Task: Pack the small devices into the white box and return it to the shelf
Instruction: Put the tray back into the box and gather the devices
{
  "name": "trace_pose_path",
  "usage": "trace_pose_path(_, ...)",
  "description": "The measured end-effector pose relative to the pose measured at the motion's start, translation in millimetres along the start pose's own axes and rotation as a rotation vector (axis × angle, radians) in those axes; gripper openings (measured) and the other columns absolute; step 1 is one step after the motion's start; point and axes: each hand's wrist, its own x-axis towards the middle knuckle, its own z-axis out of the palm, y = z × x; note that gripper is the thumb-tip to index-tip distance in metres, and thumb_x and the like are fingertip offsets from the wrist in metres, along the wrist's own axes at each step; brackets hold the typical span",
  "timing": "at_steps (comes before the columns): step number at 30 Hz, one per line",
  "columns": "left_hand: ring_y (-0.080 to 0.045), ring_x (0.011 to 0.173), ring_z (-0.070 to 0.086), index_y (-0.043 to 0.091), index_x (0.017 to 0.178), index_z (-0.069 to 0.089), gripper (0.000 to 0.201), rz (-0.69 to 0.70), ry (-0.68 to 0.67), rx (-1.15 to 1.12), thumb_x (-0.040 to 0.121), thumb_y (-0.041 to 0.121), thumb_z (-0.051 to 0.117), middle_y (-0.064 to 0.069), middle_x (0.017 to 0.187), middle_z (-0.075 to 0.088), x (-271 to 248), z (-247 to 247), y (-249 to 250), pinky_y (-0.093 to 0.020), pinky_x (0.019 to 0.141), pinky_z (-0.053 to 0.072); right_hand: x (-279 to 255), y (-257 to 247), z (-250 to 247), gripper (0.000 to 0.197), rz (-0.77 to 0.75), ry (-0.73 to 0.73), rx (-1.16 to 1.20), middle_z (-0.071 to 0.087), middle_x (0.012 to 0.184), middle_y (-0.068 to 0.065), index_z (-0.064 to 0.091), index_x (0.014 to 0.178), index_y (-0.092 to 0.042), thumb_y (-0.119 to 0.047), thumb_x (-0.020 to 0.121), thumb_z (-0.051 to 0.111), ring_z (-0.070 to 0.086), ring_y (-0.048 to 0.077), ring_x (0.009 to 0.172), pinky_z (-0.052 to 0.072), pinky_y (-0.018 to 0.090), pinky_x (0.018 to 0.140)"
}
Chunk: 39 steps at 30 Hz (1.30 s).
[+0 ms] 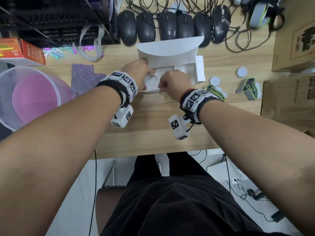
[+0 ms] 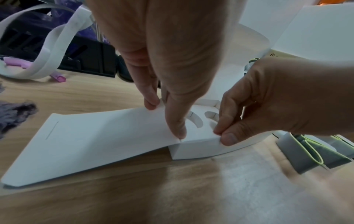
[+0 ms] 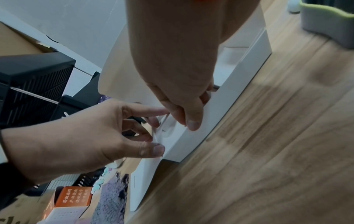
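Note:
The white box (image 1: 168, 46) lies open on the wooden desk, lid standing at the back, a cut-out card insert (image 2: 197, 119) inside. My left hand (image 1: 148, 76) pinches the box's left side flap (image 2: 95, 139) at its hinge, thumb (image 2: 177, 130) on top. My right hand (image 1: 162, 83) pinches the box's front wall (image 2: 195, 150), thumb (image 3: 193, 124) outside and fingers inside. Right of the box lie two white round devices (image 1: 241, 71) (image 1: 215, 81) and two grey straps edged in green (image 1: 215, 90) (image 1: 249, 87). I see no device in the box.
A row of black mice (image 1: 172, 26) with tangled cables lines the desk's back. Cardboard boxes (image 1: 293, 36) stand at right. A clear tub (image 1: 29, 96), a purple cloth (image 1: 85, 77), an orange carton (image 1: 22, 51) and a black rack (image 1: 56, 17) occupy the left.

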Motion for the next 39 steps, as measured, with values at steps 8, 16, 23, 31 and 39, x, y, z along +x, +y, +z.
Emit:
trace_pose_path(8, -0.03, 0.112, 0.06, 0.021, 0.121, 0.068, 0.039, -0.11, 0.157, -0.145, 0.083, 0.015, 0.076, -0.005, 0.123, 0.065, -15.6, -6.1, 2.3, -0.038, 0.096, 0.049, -14.6, -2.6, -20.1, 0.006, -0.068, 0.003, 0.165, 0.071, 0.079, -0.005, 0.072, 0.077, -0.022, -0.017, 0.078, 0.076, 0.061, 0.015, 0.076, 0.055, 0.033, 0.075)
trace_pose_path(16, -0.023, 0.097, 0.066, 0.025, 0.098, 0.078, 0.016, -0.156, 0.219, -0.318, 0.089, 0.018, 0.066, 0.002, 0.095, 0.073, -37.7, -25.9, 36.2, -0.031, 0.091, 0.051, -69.9, 12.2, -105.0, 0.002, 0.009, -0.191, 0.404, 0.065, 0.053, -0.011, 0.074, 0.082, -0.008, -0.008, 0.083, 0.072, 0.062, 0.007, 0.049, 0.055, 0.019, 0.053)
trace_pose_path(23, -0.023, 0.095, 0.069, 0.015, 0.093, 0.08, 0.014, -0.198, 0.165, -0.4, 0.089, 0.02, 0.067, -0.002, 0.096, 0.077, -42.0, -18.2, 73.4, -0.033, 0.087, 0.055, -64.5, 133.2, -118.1, 0.011, 0.437, 0.306, 0.296, 0.073, 0.092, 0.005, 0.07, 0.085, -0.019, -0.015, 0.08, 0.062, 0.068, 0.026, 0.09, 0.057, 0.04, 0.085)
trace_pose_path(31, -0.021, 0.094, 0.067, 0.015, 0.093, 0.079, 0.015, -0.175, 0.053, -0.396, 0.09, 0.024, 0.067, 0.0, 0.088, 0.073, -34.2, 8.5, 111.1, -0.037, 0.092, 0.054, -49.8, 206.2, -79.9, 0.028, 0.605, 0.161, -0.008, 0.051, 0.128, 0.018, 0.059, 0.118, -0.022, -0.02, 0.091, 0.052, 0.057, 0.04, 0.11, 0.049, 0.041, 0.097)
trace_pose_path(39, -0.019, 0.095, 0.067, 0.024, 0.093, 0.08, 0.014, -0.21, 0.038, -0.414, 0.089, 0.028, 0.067, 0.002, 0.092, 0.073, -26.6, 28.4, 137.1, -0.034, 0.087, 0.055, -45.4, 204.9, -69.0, 0.023, 0.432, 0.156, 0.025, 0.052, 0.119, 0.016, 0.064, 0.104, -0.016, -0.011, 0.082, 0.06, 0.059, 0.04, 0.1, 0.049, 0.038, 0.09)
